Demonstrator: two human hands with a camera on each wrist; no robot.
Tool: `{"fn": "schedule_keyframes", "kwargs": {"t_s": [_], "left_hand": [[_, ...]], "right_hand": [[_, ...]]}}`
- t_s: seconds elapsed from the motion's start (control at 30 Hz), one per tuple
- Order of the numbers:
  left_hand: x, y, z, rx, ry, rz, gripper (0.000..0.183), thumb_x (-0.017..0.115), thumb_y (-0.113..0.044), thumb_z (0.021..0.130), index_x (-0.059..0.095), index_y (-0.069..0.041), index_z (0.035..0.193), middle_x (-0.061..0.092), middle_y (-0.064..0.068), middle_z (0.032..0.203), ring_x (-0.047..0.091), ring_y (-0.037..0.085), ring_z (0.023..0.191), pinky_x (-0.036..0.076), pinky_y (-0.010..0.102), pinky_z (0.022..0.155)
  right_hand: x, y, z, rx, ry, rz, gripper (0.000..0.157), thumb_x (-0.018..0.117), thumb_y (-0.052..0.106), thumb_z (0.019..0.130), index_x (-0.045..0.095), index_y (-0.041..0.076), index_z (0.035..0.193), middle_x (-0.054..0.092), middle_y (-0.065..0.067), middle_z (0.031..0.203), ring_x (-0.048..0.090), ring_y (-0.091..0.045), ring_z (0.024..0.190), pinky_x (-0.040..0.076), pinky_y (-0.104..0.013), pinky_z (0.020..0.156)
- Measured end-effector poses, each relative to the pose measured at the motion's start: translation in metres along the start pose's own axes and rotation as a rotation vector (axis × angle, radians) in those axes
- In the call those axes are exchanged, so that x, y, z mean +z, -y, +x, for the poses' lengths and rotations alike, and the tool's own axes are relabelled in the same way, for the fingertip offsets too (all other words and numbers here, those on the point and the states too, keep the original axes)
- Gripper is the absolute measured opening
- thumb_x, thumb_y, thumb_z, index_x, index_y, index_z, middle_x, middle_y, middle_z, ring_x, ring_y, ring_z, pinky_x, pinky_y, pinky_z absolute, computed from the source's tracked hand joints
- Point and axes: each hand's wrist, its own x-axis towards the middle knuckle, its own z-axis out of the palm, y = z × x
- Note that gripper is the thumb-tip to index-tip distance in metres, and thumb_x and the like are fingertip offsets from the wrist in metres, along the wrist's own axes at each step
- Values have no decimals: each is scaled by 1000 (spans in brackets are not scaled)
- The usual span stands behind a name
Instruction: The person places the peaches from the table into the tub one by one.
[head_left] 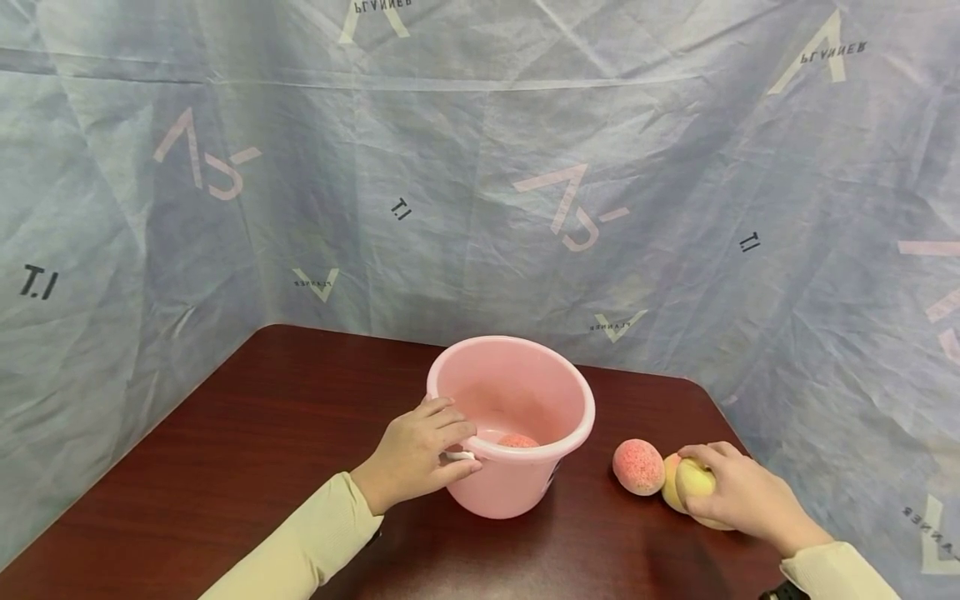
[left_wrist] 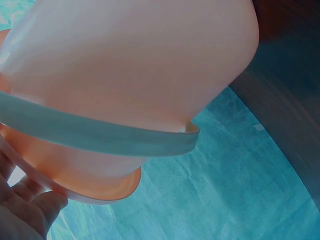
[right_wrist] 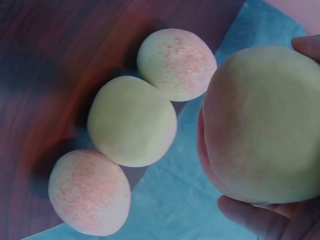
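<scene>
My left hand [head_left: 420,454] grips the near left rim of a pink bucket [head_left: 498,492], fingers over the edge and thumb outside. A pale handle band [left_wrist: 100,132] crosses the bucket's side in the left wrist view. Inside the bucket, the top of a reddish peach [head_left: 517,440] shows. To the right, my right hand [head_left: 742,492] holds a yellow peach [head_left: 694,481] between thumb and fingers. Below and beside it, a red-speckled peach [head_left: 638,467] and a yellowish peach [head_left: 670,485] lie on the table. In the right wrist view, three peaches, a plain yellow peach [right_wrist: 132,121] in the middle, form a row.
A dark red-brown wooden table [head_left: 225,450] carries everything. Grey-blue printed cloth [head_left: 465,167] hangs behind and along both sides. The table's right edge runs close by the peaches and my right hand.
</scene>
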Motion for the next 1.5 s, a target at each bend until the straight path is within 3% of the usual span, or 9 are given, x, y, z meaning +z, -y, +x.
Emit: {"fn": "schedule_keyframes", "kwargs": {"t_s": [0.4, 0.8, 0.97, 1.5], "left_hand": [[1, 1, 0, 9, 0, 10, 34, 78, -40, 70, 66, -14, 89, 64, -5, 88, 60, 20, 98, 48, 32, 91], [-1, 0, 1, 5, 10, 11, 32, 75, -40, 73, 66, -14, 89, 64, -5, 88, 60, 20, 98, 46, 32, 94], [-1, 0, 0, 11, 7, 21, 33, 75, -41, 73, 66, -14, 89, 64, -4, 88, 60, 20, 98, 46, 31, 94], [1, 0, -1, 10, -4, 20, 34, 76, -41, 72, 66, -14, 89, 64, -4, 88, 60, 20, 97, 47, 32, 93]], "right_hand": [[-6, 6, 4, -28, 11, -5, 54, 73, 24, 62, 64, 15, 115, 57, -13, 112, 48, -14, 72, 36, -35, 52], [-9, 14, 6, -69, 10, 11, 57, 76, 27, 61, 64, 16, 115, 57, -8, 111, 53, -14, 78, 39, -35, 54], [-9, 19, 4, -105, -1, 61, 52, 79, 28, 64, 64, 19, 114, 57, -3, 110, 53, -12, 80, 39, -33, 56], [-13, 25, 5, -146, -61, 67, 50, 80, 30, 66, 64, 21, 112, 57, -1, 111, 54, -12, 81, 39, -32, 56]]}}
